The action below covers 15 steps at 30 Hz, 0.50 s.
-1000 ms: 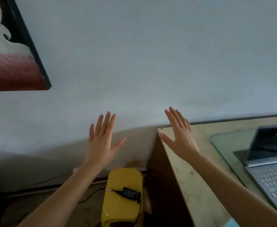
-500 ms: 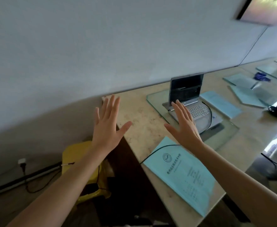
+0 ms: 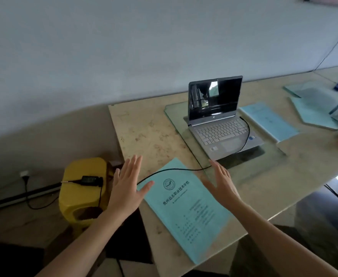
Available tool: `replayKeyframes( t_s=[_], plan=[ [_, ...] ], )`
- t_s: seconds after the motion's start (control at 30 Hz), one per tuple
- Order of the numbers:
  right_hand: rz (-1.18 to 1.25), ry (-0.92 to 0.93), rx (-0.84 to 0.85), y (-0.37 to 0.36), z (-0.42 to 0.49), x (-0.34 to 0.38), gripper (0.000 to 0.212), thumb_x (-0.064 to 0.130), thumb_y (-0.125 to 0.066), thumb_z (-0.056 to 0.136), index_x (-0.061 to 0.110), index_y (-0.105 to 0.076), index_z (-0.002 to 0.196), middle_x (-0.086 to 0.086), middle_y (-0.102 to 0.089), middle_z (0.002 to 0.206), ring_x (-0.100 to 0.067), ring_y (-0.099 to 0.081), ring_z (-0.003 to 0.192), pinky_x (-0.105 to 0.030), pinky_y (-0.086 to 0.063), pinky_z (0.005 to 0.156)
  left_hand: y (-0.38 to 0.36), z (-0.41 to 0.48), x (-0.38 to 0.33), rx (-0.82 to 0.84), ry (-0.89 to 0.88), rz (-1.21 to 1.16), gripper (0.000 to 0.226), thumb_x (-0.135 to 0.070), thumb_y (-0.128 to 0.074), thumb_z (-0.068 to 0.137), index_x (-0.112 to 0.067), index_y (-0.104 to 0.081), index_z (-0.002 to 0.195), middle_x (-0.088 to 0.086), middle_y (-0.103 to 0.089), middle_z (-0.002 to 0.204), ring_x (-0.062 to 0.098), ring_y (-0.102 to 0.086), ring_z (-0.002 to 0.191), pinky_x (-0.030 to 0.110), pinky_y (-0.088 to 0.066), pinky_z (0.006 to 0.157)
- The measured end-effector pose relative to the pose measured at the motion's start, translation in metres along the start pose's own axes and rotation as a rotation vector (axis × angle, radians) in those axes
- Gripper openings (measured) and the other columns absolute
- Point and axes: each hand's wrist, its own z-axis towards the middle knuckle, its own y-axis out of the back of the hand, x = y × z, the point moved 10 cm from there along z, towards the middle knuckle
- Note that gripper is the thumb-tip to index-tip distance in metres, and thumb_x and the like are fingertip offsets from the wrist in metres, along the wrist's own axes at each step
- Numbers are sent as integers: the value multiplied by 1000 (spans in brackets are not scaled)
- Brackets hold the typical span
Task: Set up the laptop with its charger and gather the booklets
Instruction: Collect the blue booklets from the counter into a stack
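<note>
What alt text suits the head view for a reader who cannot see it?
Two open hands, left hand and right hand, spread over a light blue paper booklet on a beige stone table. Behind it stands an open silver laptop, its thin black cable crossing the booklet; a black power adapter lies on a yellow plastic stool.

Laptop [image 3: 222, 124] on glass sheet [image 3: 244, 168]; booklet [image 3: 186, 208] before it.
</note>
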Motion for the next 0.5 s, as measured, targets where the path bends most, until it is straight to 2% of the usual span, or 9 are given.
replayKeyframes(
  t_s=[0.1,0.2,0.33,0.43,0.5],
  plan=[
    [36,4,305,-35,0,-44,58,37,-58,88,20,-39,140,0,-51,132,-22,-46,128,-28,-37,92,-41,-18,-1,39,200,-124,86,-65,-40,84,-28,-1,152,-6,-5,161,11,0,148,41,-12,121],
    [77,35,470,-58,0,-59,56,34,-59,89,20,-42,140,-2,-53,134,-20,-50,124,-28,-39,94,-88,-43,0,102,428,-301,87,-44,-58,88,-20,-5,152,-1,-16,159,16,-13,147,40,-22,118],
    [-37,22,507,-76,9,-67,57,37,-54,89,17,-38,140,-3,-48,139,-26,-44,126,-39,-42,98,-137,-77,-13,154,650,-689,80,-32,-67,81,-19,-22,147,1,-40,148,23,-42,134,46,-37,108],
    [-78,-1,501,-80,14,-67,56,35,-52,89,16,-36,139,-4,-47,139,-29,-39,124,-39,-39,94,-160,-97,-18,170,799,-786,73,-31,-66,86,-12,-25,143,-7,-37,137,20,-41,129,35,-39,98],
    [-57,-8,480,-80,15,-65,56,33,-52,87,15,-36,139,-6,-50,136,-31,-41,122,-39,-39,94,-169,-98,-20,115,873,-926,60,-22,-62,88,-4,-34,139,1,-43,140,20,-50,121,33,-45,95]
  ],
)
